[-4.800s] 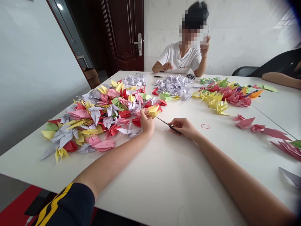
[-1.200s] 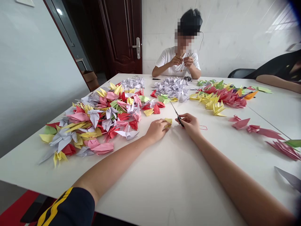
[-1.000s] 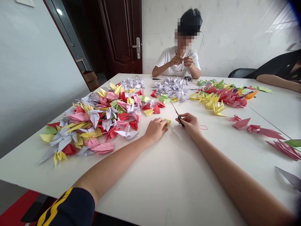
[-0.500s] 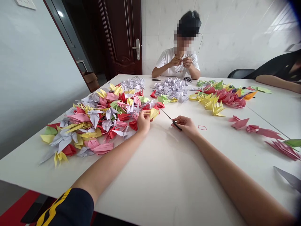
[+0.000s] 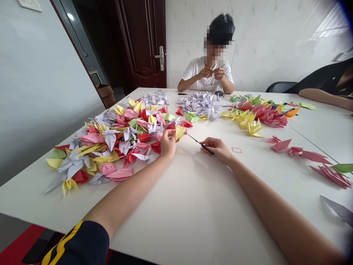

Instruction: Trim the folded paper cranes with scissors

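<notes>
My left hand (image 5: 168,144) pinches a yellow folded paper crane (image 5: 180,133) between thumb and fingers, just above the table. It is beside the right edge of a large heap of paper cranes (image 5: 110,140) in white, yellow, pink, red and green. My right hand (image 5: 217,149) is closed around a slim tool with a black handle (image 5: 207,149) and a long thin metal shaft (image 5: 194,139). The shaft points up and left, its tip close to the yellow crane. Whether the tip touches the paper I cannot tell.
A white table (image 5: 198,213) spans the view. White cranes (image 5: 202,103) lie in a pile farther back, with yellow and red ones (image 5: 259,116) to the right. Pink cranes (image 5: 309,154) trail along the right side. Across sits a person (image 5: 206,73) with both hands raised; another person's arm (image 5: 325,98) rests at far right.
The tool in my right hand has shifted slightly left, and its tip is nearer the yellow crane. My left hand keeps its hold, with the crane turned a little.
</notes>
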The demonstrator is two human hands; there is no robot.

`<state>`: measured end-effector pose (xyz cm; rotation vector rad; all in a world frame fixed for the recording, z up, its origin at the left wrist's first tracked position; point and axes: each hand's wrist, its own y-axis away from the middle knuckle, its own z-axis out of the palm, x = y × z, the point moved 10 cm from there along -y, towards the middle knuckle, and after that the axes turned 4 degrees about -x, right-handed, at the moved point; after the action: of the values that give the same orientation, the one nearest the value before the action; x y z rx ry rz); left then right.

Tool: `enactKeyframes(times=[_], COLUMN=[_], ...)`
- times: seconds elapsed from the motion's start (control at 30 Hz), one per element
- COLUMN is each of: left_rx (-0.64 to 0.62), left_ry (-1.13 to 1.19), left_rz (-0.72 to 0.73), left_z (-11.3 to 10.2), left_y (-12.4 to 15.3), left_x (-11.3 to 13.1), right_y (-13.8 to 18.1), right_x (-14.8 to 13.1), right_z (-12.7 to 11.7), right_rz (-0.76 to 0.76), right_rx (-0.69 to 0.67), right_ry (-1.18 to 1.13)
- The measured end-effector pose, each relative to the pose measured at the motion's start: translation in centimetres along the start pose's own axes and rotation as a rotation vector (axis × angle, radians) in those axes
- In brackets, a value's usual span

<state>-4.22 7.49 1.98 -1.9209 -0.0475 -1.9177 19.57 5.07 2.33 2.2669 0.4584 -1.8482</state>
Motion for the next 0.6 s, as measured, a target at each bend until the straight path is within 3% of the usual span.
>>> enactKeyframes(times=[0.47,0.53,0.6], left_rx=[-0.048,-0.031,-0.018], left_ry=[0.074,0.101,0.137], left_rz=[-0.023,-0.039,-0.062], left_z=[0.7,0.5,0.4], left_y=[0.2,0.3,0.4], left_x=[0.0,0.0,-0.1], right_y=[-0.3,-0.2,0.1], right_x=[1.2,1.0,0.7], right_z=[-0.1,-0.5,-2.2], right_rz=[0.017,-0.002,-0.042], right_rx=[0.013,0.066,0.241], right_ry=[-0.022,-0.064,-0.132])
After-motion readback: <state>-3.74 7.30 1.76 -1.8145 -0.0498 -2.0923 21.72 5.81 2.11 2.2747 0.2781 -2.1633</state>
